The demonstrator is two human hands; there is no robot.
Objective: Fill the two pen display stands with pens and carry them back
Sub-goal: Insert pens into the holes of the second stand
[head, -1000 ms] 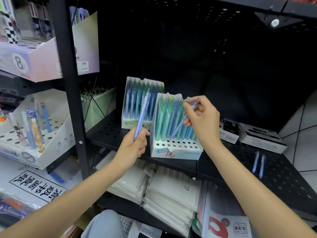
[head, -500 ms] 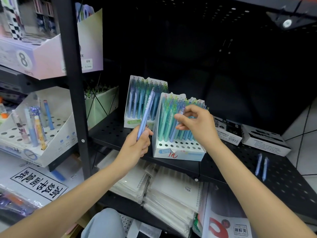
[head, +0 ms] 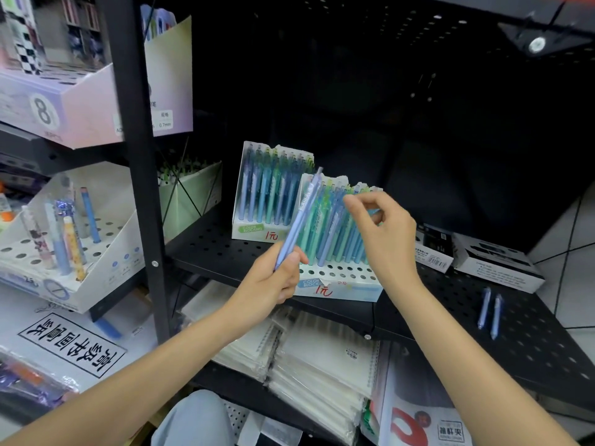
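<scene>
Two white pen display stands sit on the black perforated shelf. The rear stand and the front stand both hold rows of blue and green pens. My left hand grips a light blue pen by its lower end, slanted up across the front stand's left side. My right hand hovers over the tops of the front stand's pens, fingers loosely bent, with nothing in them. Two loose blue pens lie on the shelf to the right.
A black upright post stands left of the shelf. Beyond it, a white stand holds a few pens. White boxes sit at the shelf's right rear. Wrapped notebooks are stacked on the shelf below.
My right hand lowered a blue pen into the front stand and let it go, then lifted off. My left hand moved right with its pen, which now crosses the front stand.
</scene>
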